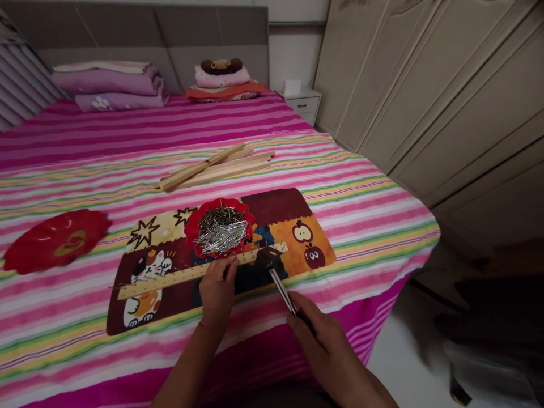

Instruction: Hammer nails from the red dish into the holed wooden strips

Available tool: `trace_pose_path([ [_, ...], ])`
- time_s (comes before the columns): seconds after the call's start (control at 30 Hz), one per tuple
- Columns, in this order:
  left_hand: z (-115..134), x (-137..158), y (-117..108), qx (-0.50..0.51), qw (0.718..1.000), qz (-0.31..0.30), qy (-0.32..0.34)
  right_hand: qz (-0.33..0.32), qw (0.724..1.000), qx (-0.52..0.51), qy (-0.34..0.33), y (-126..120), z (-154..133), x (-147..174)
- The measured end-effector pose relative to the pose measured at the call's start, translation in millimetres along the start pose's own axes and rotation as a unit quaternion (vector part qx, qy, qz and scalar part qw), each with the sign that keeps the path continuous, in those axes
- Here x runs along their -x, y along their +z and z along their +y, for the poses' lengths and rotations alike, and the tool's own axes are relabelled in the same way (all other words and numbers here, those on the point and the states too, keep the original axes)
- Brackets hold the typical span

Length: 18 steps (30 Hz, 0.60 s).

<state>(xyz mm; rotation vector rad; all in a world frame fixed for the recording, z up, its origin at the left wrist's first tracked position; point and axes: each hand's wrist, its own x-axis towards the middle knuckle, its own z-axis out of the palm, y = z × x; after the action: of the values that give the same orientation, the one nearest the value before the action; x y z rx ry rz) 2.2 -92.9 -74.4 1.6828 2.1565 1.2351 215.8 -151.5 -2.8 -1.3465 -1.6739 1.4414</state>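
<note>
My right hand (pixel 323 340) grips a hammer (pixel 280 289) by its handle, the shaft shining like metal and the dark head over the right part of a wooden strip (pixel 170 280). Small nails stand along this strip, which lies across a patterned mat (pixel 314 226). My left hand (pixel 219 289) is at the strip's middle, thumb and fingertips pinched together; what is between them is too small to make out. Just beyond the strip, a red scalloped bowl (pixel 192 229) holds many nails (pixel 223 226), dark ones at the back and silvery ones in front.
More wooden strips (pixel 212 167) lie in a loose pile behind the mat. To the left is a red dish (pixel 55 241) with a gold mark. Everything rests on a bed with a striped sheet (pixel 374 226). Folded bedding (pixel 114 88) lies near the headboard; wardrobes (pixel 425 73) stand right.
</note>
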Motion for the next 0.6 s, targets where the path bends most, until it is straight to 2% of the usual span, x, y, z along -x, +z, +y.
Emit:
trace_pose_path([
  [0.27,-1.6,1.5,2.3,-0.016,0.997,0.017,0.067,-0.007,0.998,0.048,-0.034,15.1,-11.1,-14.1],
  [0.43,0.5,1.2,0.2,-0.050,0.998,-0.009,0.046,-0.019,0.994,0.078,-0.076,21.1,-22.0,-22.6],
  [0.6,0.3,1.4,2.3,-0.032,0.999,-0.023,0.022,0.005,0.995,0.074,-0.069,19.1,-22.1,-18.8],
])
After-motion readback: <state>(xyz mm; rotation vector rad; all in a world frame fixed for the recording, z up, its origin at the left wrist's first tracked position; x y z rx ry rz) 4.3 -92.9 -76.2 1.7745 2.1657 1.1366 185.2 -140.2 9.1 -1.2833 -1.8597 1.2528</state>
